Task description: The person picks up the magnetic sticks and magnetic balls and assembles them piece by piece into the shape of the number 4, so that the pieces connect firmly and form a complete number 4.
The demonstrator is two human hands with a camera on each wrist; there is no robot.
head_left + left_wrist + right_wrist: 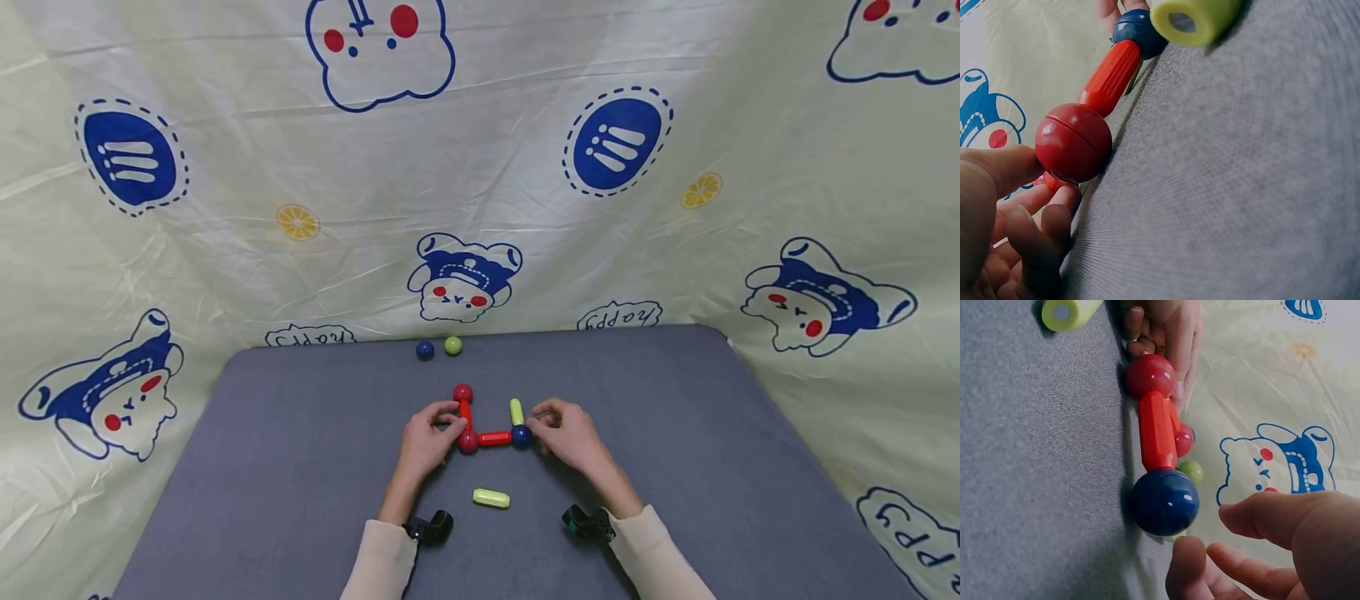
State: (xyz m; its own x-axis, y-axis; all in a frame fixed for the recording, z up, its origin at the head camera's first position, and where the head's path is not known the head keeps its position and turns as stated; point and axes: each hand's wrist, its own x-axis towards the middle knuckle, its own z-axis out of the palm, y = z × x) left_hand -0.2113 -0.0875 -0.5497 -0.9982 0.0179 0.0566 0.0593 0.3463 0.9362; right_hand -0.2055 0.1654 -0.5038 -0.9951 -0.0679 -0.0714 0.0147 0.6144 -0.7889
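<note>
A U-shaped piece of toy balls and rods lies on the table. At its near left corner is a red ball (468, 441), from which one red rod (465, 408) runs back to a second red ball (462, 392). Another red rod (494, 438) leads right to a blue ball (521, 437), with a yellow-green rod (516, 411) pointing back from it. My left hand (426, 440) holds the near red ball between thumb and fingers. Beside the blue ball, my right hand (572, 435) has thumb and fingers spread, with a gap to the ball in the right wrist view.
A loose yellow-green rod (491, 498) lies between the forearms. Toward the back edge sit a loose blue ball (425, 350) and a green ball (453, 345). A printed cloth (510, 275) hangs behind the grey table (315, 467).
</note>
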